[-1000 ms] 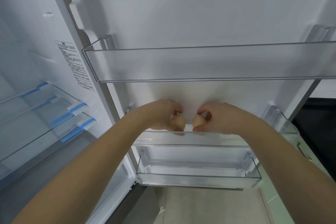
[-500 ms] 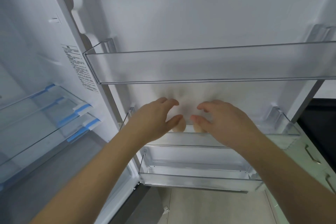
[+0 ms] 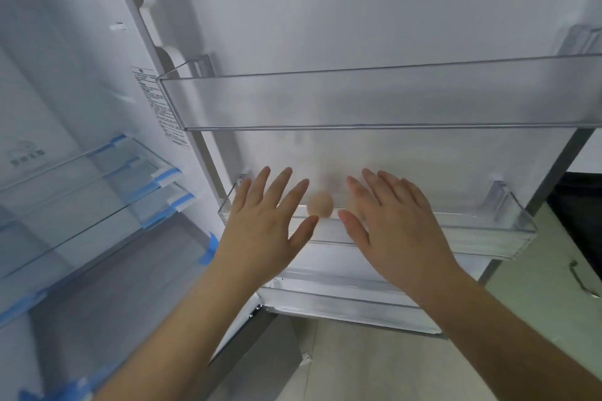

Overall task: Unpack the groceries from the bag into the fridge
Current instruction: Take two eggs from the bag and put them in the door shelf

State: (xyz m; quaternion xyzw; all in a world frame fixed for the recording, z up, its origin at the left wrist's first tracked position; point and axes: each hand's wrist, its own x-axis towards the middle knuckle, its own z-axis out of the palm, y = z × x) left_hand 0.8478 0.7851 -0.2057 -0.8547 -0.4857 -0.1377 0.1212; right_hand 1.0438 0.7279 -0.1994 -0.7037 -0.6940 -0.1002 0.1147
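Upright egg (image 3: pixel 320 203), door bin (image 3: pixel 488 238), tip up

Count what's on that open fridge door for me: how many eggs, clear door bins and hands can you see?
Eggs: 1 in plain view; a second may sit behind the right hand, cannot tell
Door bins: 3, top, middle, bottom
Hands: 2, left, right, both open
Total: 6

one egg (image 3: pixel 320 203) seen in the middle of the frame, three clear door bins (image 3: pixel 391 101) stacked on the right, two glass shelves (image 3: pixel 84 179) counted at left, two hands (image 3: pixel 265 225) spread low in the frame
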